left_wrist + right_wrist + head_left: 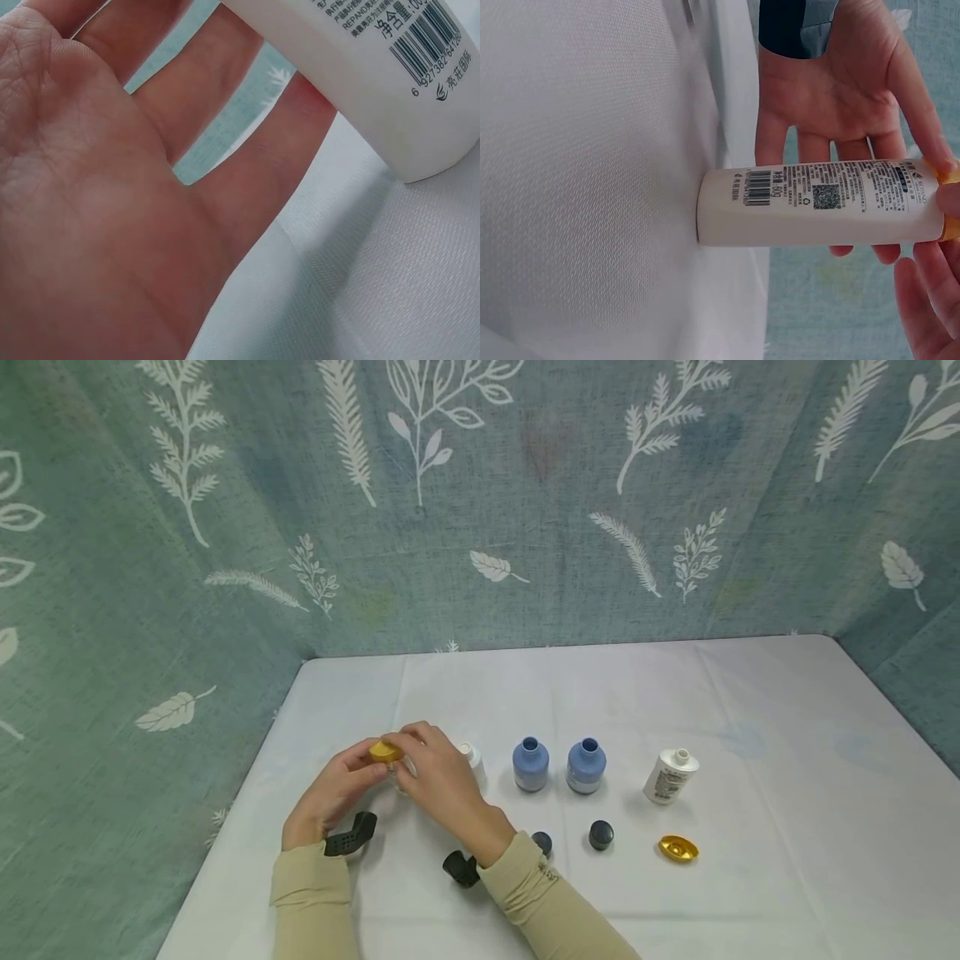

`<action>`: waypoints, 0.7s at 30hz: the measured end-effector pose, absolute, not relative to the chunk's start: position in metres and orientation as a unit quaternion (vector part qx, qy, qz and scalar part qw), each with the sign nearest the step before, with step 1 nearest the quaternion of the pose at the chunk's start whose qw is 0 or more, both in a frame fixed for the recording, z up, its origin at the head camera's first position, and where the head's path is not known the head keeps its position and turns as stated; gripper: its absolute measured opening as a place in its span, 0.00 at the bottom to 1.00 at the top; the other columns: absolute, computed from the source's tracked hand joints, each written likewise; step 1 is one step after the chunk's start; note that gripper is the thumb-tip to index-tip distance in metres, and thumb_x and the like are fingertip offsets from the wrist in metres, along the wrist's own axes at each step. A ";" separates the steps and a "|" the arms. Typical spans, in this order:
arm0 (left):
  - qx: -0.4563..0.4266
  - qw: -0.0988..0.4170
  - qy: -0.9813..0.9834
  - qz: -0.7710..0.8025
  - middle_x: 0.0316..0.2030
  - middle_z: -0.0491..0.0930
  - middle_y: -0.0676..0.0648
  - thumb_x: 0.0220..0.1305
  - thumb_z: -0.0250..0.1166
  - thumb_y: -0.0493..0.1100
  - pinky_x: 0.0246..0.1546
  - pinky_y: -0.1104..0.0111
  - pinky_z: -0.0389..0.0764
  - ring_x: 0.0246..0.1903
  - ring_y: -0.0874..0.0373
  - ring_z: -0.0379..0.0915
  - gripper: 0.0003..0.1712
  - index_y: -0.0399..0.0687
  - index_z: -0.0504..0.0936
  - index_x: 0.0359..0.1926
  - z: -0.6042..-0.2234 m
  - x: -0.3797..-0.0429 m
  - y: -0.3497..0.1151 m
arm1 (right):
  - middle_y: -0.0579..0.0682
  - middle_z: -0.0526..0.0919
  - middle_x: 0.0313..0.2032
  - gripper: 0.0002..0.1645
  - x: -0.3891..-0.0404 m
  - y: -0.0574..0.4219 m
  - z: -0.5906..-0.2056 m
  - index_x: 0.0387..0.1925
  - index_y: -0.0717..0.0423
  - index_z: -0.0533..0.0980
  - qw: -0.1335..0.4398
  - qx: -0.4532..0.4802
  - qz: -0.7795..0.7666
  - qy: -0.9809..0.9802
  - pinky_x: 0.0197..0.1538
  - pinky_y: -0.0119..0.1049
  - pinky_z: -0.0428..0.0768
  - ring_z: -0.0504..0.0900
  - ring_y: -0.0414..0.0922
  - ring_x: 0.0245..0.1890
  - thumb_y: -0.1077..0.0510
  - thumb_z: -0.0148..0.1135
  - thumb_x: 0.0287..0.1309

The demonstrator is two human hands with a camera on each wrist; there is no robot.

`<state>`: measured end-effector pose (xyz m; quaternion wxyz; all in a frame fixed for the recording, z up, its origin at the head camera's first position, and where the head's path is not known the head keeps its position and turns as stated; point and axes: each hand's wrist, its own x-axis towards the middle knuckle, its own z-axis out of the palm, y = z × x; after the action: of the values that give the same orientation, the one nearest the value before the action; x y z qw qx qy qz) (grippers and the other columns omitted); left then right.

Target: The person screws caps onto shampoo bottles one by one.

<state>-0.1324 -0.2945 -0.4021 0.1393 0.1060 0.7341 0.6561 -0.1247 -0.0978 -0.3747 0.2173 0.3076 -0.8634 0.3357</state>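
At the table's left, both hands meet at a white lotion bottle (817, 202) topped with a gold cap (385, 751). My left hand (337, 789) holds the bottle near its top, its thumb by the cap and its other fingers behind the bottle. With fingers and thumb at the gold cap, my right hand (446, 781) pinches it from the other side. The bottle stands upright with its base at the white cloth; in the head view the hands mostly hide it. Just beyond the right hand is another white bottle (468, 753), uncapped and partly hidden.
Two uncapped blue bottles (531, 766) stand mid-table, with an uncapped white bottle (670, 777) farther right. Nearer lie a black cap (601, 835), another black cap (542, 842) partly behind the right sleeve, and a loose gold cap (678, 848). A patterned green curtain (480, 527) hangs behind the table.
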 end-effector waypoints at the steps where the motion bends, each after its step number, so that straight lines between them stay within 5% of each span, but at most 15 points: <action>1: 0.108 0.139 0.734 0.656 0.53 0.70 0.44 0.62 0.56 0.37 0.53 0.64 0.63 0.54 0.53 0.63 0.21 0.40 0.69 0.56 -0.402 -0.132 -0.295 | 0.41 0.71 0.43 0.19 -0.125 -0.098 -0.375 0.48 0.45 0.74 0.215 0.306 0.335 -0.865 0.41 0.24 0.71 0.70 0.36 0.42 0.55 0.62 0.51; 21: 0.128 0.141 0.728 0.658 0.55 0.68 0.44 0.63 0.54 0.36 0.54 0.63 0.62 0.56 0.52 0.61 0.21 0.42 0.67 0.57 -0.398 -0.131 -0.295 | 0.40 0.72 0.40 0.20 -0.124 -0.097 -0.373 0.48 0.45 0.73 0.201 0.300 0.341 -0.868 0.38 0.23 0.71 0.70 0.35 0.39 0.54 0.62 0.51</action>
<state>-0.1314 -0.2951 -0.3980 0.1410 0.1283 0.7281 0.6584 -0.1241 -0.0965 -0.3732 0.2011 0.2998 -0.8679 0.3412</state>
